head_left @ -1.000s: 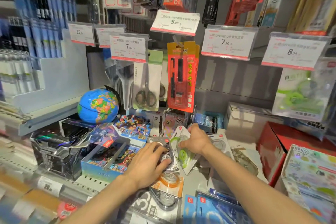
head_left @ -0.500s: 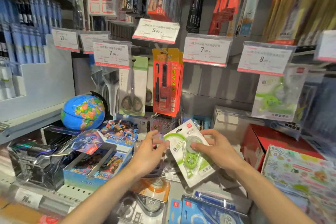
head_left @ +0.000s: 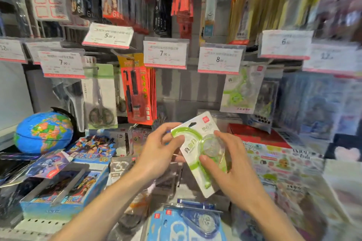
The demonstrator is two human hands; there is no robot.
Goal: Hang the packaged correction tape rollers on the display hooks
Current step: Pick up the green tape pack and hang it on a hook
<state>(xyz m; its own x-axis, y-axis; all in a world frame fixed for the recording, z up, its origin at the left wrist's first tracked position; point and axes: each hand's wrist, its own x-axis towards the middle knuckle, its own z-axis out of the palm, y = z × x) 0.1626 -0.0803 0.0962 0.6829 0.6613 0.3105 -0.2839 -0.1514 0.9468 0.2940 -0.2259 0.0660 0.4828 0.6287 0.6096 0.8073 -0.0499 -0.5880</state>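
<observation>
A green-and-white correction tape pack point(head_left: 195, 142) is held tilted in the air in front of the shelf. My right hand point(head_left: 229, 164) grips its lower right side over the clear blister. My left hand point(head_left: 158, 148) pinches its upper left edge. A matching green pack point(head_left: 240, 92) hangs on a hook under the 8.00 price tag point(head_left: 219, 58). The space under the 7.90 tag point(head_left: 165, 52) shows bare grey back wall. More packs in blue cards point(head_left: 188, 223) lie on the shelf below my hands.
Packaged scissors point(head_left: 100, 95) and a red pen pack point(head_left: 137, 90) hang to the left. A globe point(head_left: 43, 133) and a card box point(head_left: 64, 188) sit on the left shelf. A red box point(head_left: 256, 135) and sticker sheets point(head_left: 284, 164) lie at right.
My right hand lifted the green pack off the shelf pile and raised it. My left hand left the packs on the shelf and took the pack's upper left edge. The view swung right.
</observation>
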